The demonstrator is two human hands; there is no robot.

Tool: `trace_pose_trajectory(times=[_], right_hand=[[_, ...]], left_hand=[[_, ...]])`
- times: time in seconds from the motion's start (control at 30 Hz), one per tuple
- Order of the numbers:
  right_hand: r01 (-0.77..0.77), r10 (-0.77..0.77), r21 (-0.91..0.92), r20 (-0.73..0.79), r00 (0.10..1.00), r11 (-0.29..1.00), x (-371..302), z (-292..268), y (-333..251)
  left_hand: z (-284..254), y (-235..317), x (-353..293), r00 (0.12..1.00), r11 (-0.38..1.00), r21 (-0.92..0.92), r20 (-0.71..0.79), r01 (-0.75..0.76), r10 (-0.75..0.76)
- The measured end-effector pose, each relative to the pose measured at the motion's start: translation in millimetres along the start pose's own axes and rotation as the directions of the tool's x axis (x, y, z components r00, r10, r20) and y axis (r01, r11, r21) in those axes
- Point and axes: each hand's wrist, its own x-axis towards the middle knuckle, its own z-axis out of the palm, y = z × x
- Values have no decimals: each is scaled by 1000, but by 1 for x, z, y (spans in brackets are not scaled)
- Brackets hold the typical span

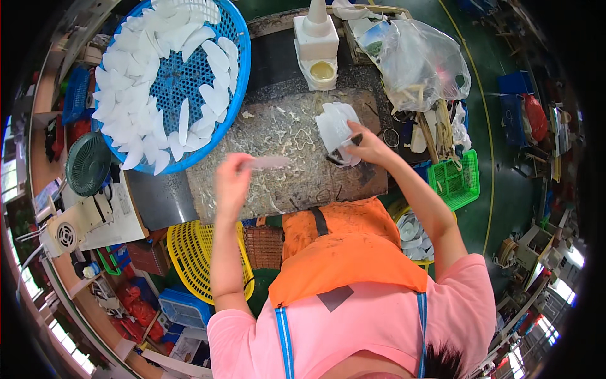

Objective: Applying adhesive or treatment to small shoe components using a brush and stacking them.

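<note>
My left hand (231,183), smeared by motion, pinches one end of a thin white flat piece (270,162) above the worn work board (221,192). At the board's right side my right hand (371,146) has its fingers closed on a stack of white rounded pieces (334,124). Small dark bits show at its fingertips and at the stack's near edge; I cannot make out what they are. Just beyond the stack stands a white glue dispenser (315,47) with a yellowish substance in its round opening.
A large blue basket (238,95) of white leaf-shaped pieces stands at the far left. Clear plastic bags (423,63) lie far right. A green basket (464,180), a yellow basket (189,262) and a green-rimmed fan (88,163) flank the table. Scraps litter the board.
</note>
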Motion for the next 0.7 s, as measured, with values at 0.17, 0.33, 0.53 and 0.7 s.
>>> trace_pose_trajectory(times=[0.17,0.33,0.53,0.7], right_hand=[[171,-191,-342,-25,981,924,-6,18,-7],[-118,115,105,40,993,987,-18,-14,-44],[84,-54,-281,112,992,956,-24,-11,-15],[-19,50,-209,144,988,978,-36,-17,-5]], left_hand=[[-75,6,59,802,910,406,-514,-87,306],[-35,-59,109,861,786,609,-342,-103,378],[161,0,119,911,845,341,177,-411,372],[179,12,124,900,852,294,185,-433,394]])
